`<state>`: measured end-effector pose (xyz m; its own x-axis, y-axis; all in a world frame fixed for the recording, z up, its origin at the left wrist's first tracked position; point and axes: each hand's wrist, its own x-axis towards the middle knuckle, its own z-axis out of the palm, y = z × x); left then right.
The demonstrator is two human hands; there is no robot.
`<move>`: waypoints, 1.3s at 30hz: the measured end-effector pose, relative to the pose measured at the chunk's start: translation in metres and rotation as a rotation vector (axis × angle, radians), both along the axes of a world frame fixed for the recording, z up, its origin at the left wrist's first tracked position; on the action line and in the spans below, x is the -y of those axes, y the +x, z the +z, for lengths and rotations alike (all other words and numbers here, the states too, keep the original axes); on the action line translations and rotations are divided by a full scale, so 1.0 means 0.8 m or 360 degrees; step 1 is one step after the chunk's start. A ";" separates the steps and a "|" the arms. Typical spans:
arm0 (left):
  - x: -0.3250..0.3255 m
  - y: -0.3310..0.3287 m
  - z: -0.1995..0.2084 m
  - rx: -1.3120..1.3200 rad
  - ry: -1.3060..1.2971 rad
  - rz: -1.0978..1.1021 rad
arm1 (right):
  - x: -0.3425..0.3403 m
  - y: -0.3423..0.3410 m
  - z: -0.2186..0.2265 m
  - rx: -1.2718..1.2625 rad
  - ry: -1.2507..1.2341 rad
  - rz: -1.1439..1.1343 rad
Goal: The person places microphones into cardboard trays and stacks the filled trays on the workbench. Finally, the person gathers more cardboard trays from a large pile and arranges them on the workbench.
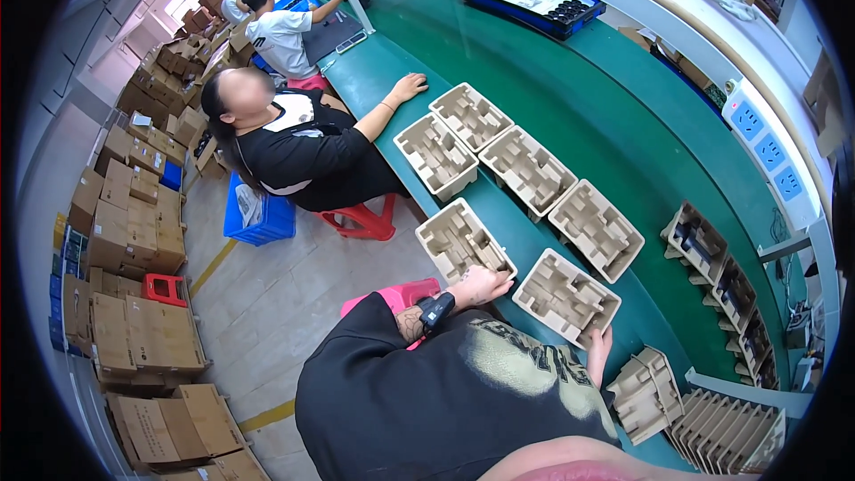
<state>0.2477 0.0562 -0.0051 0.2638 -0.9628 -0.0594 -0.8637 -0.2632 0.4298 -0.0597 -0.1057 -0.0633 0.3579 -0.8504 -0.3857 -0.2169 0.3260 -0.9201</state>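
Observation:
Two beige moulded-pulp trays stand near me on the green bench. At the near edge of the left pulp tray (451, 233), my left hand (482, 286) has its fingers bent over the rim. My right hand (599, 353) grips the near right corner of the right pulp tray (564, 299); its thumb and part of its fingers are hidden behind the wall. Both trays sit upright, their moulded hollows facing up with nothing seen in them. Farther off, several more pulp trays (527, 169) of the same kind stand close together.
A stack of pulp trays (726, 435) and a tilted tray (647, 394) lie at my right. Filled trays (712, 258) line the green conveyor (623, 147). A co-worker (294, 147) sits to the left, one hand on the bench. Cardboard boxes (134, 330) crowd the far left floor.

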 end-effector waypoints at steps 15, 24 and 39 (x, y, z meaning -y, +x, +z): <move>0.106 -0.010 0.001 -0.0058 0.0087 -0.0068 | -0.003 -0.021 -0.044 -0.0100 -0.0034 -0.0031; 0.116 -0.001 0.003 -0.0077 0.0151 -0.0032 | -0.016 0.009 -0.005 -0.0101 -0.0081 0.0046; 0.131 0.029 -0.009 0.0007 0.0112 -0.0084 | -0.008 0.040 0.029 -0.0106 0.0059 0.0123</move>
<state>0.2705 -0.0484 -0.0126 0.2129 -0.9689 -0.1264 -0.8792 -0.2464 0.4078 -0.0273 -0.0991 -0.0403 0.3943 -0.8060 -0.4414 -0.3031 0.3393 -0.8905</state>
